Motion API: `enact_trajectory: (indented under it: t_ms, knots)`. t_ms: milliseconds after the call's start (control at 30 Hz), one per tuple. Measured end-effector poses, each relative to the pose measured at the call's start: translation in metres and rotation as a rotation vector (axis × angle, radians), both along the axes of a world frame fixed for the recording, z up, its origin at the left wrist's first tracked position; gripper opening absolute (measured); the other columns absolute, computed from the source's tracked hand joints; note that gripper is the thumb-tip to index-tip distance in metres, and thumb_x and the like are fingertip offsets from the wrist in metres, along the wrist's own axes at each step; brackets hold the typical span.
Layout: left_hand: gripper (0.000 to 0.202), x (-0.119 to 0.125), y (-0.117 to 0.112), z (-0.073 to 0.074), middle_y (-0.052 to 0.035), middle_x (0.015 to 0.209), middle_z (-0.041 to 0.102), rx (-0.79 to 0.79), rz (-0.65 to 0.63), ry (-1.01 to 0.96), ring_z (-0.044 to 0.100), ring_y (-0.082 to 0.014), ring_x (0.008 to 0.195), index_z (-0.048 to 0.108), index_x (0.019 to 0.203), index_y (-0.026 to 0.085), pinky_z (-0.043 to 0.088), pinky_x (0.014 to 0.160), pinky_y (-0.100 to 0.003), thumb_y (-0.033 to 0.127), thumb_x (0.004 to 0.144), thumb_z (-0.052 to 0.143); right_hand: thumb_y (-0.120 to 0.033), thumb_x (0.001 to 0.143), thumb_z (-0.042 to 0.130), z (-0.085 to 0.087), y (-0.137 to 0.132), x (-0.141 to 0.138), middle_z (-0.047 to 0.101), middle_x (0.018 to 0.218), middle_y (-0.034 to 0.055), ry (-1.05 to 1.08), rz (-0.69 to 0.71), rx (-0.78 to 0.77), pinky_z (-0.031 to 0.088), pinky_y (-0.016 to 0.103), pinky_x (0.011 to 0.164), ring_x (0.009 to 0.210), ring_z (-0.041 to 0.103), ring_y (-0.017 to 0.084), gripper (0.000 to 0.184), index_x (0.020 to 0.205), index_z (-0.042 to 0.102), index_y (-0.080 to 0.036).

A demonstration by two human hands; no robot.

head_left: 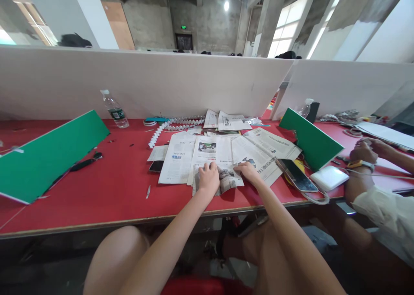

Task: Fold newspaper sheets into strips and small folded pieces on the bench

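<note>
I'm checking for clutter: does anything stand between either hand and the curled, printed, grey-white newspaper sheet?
Nothing visible does: the left hand rests directly on the newspaper sheet, and the right hand is at its upper right edge.

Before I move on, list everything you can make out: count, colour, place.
Newspaper sheets: several overlapping, off-white, mid-table
Table: one, red, under the sheets
Folded paper strips: count unclear, white, behind the sheets
Boards: two, green, left and right
Bottles: two, clear, near left and right boards
Phone: one, dark-screened, right of the sheets
Box: one, white, beside the phone
Partition panels: two, whitish, behind the table
Exit sign: one, green, far wall
Co-worker's hands: two, far right
Watch: one, yellow, co-worker's wrist
Small clutter: uncounted, mixed, across the table
Left hand: one, bare, on newspaper
Right hand: one, bare, on newspaper
Forearms: two, bare, near side
</note>
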State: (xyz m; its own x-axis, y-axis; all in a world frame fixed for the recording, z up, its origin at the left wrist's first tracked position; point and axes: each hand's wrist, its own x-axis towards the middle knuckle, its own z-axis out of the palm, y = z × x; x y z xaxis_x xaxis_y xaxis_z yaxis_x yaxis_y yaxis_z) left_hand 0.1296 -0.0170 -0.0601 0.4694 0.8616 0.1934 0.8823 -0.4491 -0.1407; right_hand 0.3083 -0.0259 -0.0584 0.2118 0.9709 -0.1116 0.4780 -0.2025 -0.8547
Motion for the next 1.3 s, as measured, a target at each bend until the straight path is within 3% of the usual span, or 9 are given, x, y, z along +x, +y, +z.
enact_trajectory:
  t_ms: [167, 333, 600, 800, 1033, 1300]
  knots:
    - [0.037, -0.001, 0.002, -0.001, -0.0145, 0.115, 0.052, -0.001, -0.016, -0.004, 0.047, -0.0293, 0.099, 0.058, 0.112, 0.013, 0.041, 0.077, -0.043, 0.008, 0.084, 0.035, -0.032, 0.065, 0.052, -0.002, -0.004, 0.000, 0.038, 0.047, -0.0033, -0.053, -0.027, 0.006, 0.027, 0.027, 0.055, 0.052, 0.036, 0.012, 0.027, 0.045, 0.038, -0.021]
    - [0.040, -0.004, 0.001, -0.003, -0.0150, 0.120, 0.052, -0.013, -0.003, -0.033, 0.047, -0.0301, 0.101, 0.054, 0.120, 0.013, 0.040, 0.080, -0.045, 0.011, 0.085, 0.035, -0.037, 0.067, 0.052, -0.005, -0.006, -0.001, 0.040, 0.047, -0.0026, -0.085, -0.050, -0.008, 0.026, 0.028, 0.054, 0.052, 0.038, 0.013, 0.029, 0.047, 0.040, -0.021]
    - [0.041, -0.015, -0.007, -0.001, -0.0118, 0.115, 0.058, -0.037, 0.012, -0.142, 0.051, -0.0267, 0.099, 0.052, 0.125, 0.017, 0.040, 0.083, -0.042, 0.017, 0.087, 0.036, -0.040, 0.071, 0.052, -0.007, -0.004, 0.000, 0.043, 0.050, -0.0022, -0.095, -0.053, -0.009, 0.026, 0.027, 0.053, 0.052, 0.039, 0.013, 0.029, 0.052, 0.044, -0.020]
    - [0.047, -0.019, -0.013, -0.004, -0.0102, 0.133, 0.049, -0.069, -0.030, -0.170, 0.041, -0.0273, 0.119, 0.043, 0.135, 0.016, 0.034, 0.097, -0.041, 0.027, 0.089, 0.034, -0.049, 0.073, 0.054, 0.002, -0.017, 0.001, 0.047, 0.051, -0.0012, 0.115, 0.025, -0.034, 0.030, 0.026, 0.049, 0.048, 0.042, 0.012, 0.034, 0.058, 0.051, -0.018]
    - [0.049, -0.017, -0.015, -0.008, -0.0113, 0.137, 0.046, -0.058, -0.008, -0.149, 0.038, -0.0286, 0.123, 0.041, 0.136, 0.012, 0.033, 0.100, -0.043, 0.028, 0.091, 0.030, -0.042, 0.071, 0.055, -0.007, -0.019, 0.004, 0.041, 0.044, -0.0027, -0.058, -0.034, -0.054, 0.025, 0.026, 0.044, 0.043, 0.035, 0.010, 0.030, 0.053, 0.052, -0.018]
    - [0.048, -0.017, -0.014, -0.009, -0.0107, 0.137, 0.046, -0.057, -0.008, -0.141, 0.038, -0.0284, 0.124, 0.041, 0.136, 0.014, 0.033, 0.101, -0.042, 0.028, 0.091, 0.030, -0.039, 0.068, 0.056, -0.007, -0.020, 0.002, 0.043, 0.041, -0.0019, 0.089, -0.034, -0.073, 0.030, 0.027, 0.040, 0.036, 0.039, 0.012, 0.026, 0.053, 0.052, -0.019]
